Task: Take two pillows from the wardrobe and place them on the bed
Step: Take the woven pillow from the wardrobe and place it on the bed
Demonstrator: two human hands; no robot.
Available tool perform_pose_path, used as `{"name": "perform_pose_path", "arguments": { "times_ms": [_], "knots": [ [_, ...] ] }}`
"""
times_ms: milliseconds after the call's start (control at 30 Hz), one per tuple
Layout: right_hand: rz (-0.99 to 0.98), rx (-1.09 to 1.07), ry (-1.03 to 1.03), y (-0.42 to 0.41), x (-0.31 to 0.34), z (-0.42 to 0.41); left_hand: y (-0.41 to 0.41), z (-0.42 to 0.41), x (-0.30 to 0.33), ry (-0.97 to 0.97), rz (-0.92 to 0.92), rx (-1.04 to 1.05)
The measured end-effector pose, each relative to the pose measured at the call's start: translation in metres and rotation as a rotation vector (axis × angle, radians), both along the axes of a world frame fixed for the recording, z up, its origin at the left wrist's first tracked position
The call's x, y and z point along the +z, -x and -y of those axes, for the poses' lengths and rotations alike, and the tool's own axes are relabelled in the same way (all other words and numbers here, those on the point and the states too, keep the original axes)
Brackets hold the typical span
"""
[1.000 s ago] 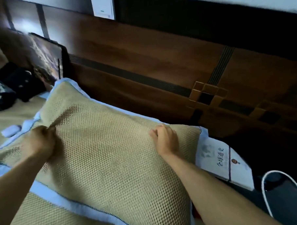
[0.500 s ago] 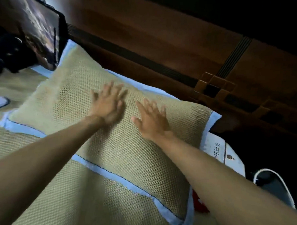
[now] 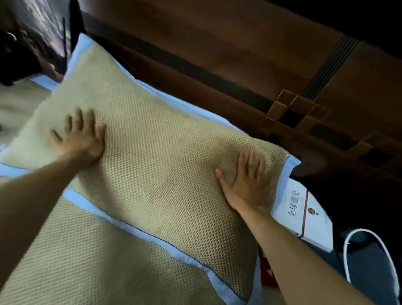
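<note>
- Head view, nearest first: two bare forearms reach in from the near edge, and the bed [image 3: 62, 273] under them is covered in a tan woven mat with a pale blue border.
- Half a second ago the hands lay close together near the middle of the pillow [image 3: 161, 158]; now they have spread well apart toward its two ends.
- A second ago both hands were pinching the cover in closed fists; that pinch is gone.
- The left hand [image 3: 79, 137] lies palm down on the far left part of the pillow, fingers spread and flat, its grip open and holding nothing, only pressing the mesh.
- The right hand [image 3: 249, 182] lies palm down near the right end, fingers together and extended, its grip likewise open and pressing the cover.
- The pillow, tan mesh with a blue trim, lies on the bed at a slant, its far long edge just beside the dark wooden headboard [image 3: 249, 65].
- At the right end a white box [image 3: 301, 212] with printed characters shows partly from under the pillow's corner.
- Right of it, low down, a dark bin with a white rim [image 3: 371, 269].
- At the far left, a dark framed picture [image 3: 49, 27] leans by the headboard, beside blurred black objects.
</note>
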State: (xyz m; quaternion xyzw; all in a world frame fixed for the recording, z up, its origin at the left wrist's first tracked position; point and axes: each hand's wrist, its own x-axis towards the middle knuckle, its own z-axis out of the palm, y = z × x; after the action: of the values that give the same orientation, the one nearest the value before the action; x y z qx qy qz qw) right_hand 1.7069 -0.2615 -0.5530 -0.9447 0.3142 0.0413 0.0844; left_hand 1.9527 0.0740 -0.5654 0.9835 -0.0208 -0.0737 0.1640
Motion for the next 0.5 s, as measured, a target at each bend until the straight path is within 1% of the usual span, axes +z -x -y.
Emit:
{"name": "perform_pose_path", "arguments": {
  "times_ms": [67, 100, 167, 267, 367, 433, 500],
  "knots": [
    [-0.195, 0.042, -0.154, 0.011, 0.045, 0.001, 0.057, 0.043, 0.031, 0.049, -0.104, -0.018],
    [-0.246, 0.052, -0.237, 0.020, 0.068, 0.000, 0.087, 0.067, 0.045, 0.049, -0.141, -0.082],
    [-0.244, 0.069, -0.320, 0.055, 0.128, 0.003, 0.153, 0.114, 0.090, 0.088, -0.203, -0.220],
    [-0.183, 0.113, -0.229, 0.135, 0.199, 0.015, 0.246, 0.172, 0.155, 0.136, -0.232, -0.241],
    [-0.207, 0.065, -0.134, 0.239, 0.265, 0.049, 0.351, 0.230, 0.235, 0.154, -0.222, -0.303],
    [-0.198, 0.013, -0.084, 0.302, 0.305, 0.075, 0.413, 0.267, 0.285, 0.154, -0.154, -0.381],
    [-0.143, -0.019, -0.044, 0.371, 0.350, 0.103, 0.475, 0.300, 0.337, 0.169, -0.093, -0.467]
  ]
}}
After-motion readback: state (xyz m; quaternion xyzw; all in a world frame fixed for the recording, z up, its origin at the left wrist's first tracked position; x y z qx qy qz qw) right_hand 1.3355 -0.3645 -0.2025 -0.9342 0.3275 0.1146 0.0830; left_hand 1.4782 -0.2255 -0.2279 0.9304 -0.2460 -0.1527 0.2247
